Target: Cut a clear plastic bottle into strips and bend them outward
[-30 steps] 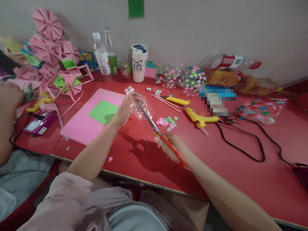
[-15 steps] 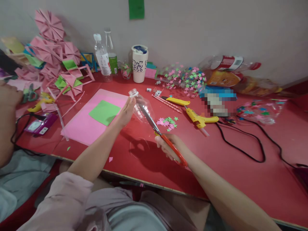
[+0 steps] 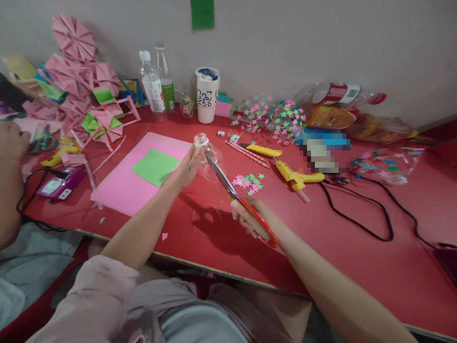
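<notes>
As we lean over the red table [image 3: 410, 276], with the clear bottle piece [image 3: 215, 156] as the hub of our clock, a small pink scrap [image 3: 164, 237] lies near the edge at seven. Our right hand [image 3: 262, 209], between four and five, is closed around the handles of the scissors [image 3: 228, 186], whose blades point up and left across the bottle piece; whether they are inside it or merely over it we cannot tell. Our left hand [image 3: 191, 166] is clamped on the bottle piece near its neck, holding it tilted at the hub. Loose pink and green stars [image 3: 250, 182] sit at four, and a pink sheet [image 3: 117, 190] bearing a green square [image 3: 155, 166] stretches toward nine. A yellow glue gun [image 3: 293, 177] rests between three and four, with a yellow cutter [image 3: 262, 149] just shy of three. Farther back we see a white cup [image 3: 207, 102] at twelve, two upright bottles between ten and eleven, folded pink paper pieces [image 3: 74, 74] at ten and bottles on their sides at two.
</notes>
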Available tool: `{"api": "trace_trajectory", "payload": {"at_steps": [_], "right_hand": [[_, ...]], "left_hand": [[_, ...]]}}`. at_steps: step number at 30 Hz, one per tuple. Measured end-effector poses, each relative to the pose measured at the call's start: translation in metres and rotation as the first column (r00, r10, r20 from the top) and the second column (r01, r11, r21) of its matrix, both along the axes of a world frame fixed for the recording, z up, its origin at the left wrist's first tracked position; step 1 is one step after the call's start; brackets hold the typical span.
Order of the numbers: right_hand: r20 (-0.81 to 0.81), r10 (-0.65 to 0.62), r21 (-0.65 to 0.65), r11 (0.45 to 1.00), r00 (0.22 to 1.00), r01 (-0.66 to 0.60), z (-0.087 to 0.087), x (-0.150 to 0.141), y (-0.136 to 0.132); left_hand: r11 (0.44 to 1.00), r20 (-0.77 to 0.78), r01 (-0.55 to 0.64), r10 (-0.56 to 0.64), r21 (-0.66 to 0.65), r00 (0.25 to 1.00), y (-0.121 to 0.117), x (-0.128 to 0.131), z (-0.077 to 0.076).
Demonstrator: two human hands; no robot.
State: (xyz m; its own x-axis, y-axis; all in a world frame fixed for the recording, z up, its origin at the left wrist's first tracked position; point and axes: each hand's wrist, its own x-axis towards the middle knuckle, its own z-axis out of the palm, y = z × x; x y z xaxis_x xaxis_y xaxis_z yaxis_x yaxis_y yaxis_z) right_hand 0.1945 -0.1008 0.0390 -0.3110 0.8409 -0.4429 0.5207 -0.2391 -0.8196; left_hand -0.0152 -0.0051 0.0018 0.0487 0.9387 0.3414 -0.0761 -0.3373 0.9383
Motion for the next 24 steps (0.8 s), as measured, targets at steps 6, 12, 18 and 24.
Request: {"api": "trace_trajectory", "payload": {"at_steps": [6,12,18,24], "right_hand": [[-0.003,-0.008,0.004,1.0,1.0,0.008,-0.003,-0.001,0.0],[-0.004,-0.07,-0.025,0.997,0.998,0.069,0.007,-0.006,-0.006],[-0.016,-0.084,-0.04,0.996,0.996,0.084,0.007,-0.006,-0.004],[-0.038,-0.04,-0.003,0.999,0.998,0.04,-0.002,-0.003,0.002]], "left_hand": [[1.0,0.085,0.013,-0.011,-0.025,0.996,-0.006,0.003,0.0],[1.0,0.056,-0.007,0.008,-0.016,0.998,-0.004,0.003,-0.002],[1.0,0.035,0.009,-0.009,0.017,0.999,-0.002,0.002,-0.003],[0.999,-0.023,0.025,-0.024,0.029,0.999,-0.009,0.006,0.002]]}}
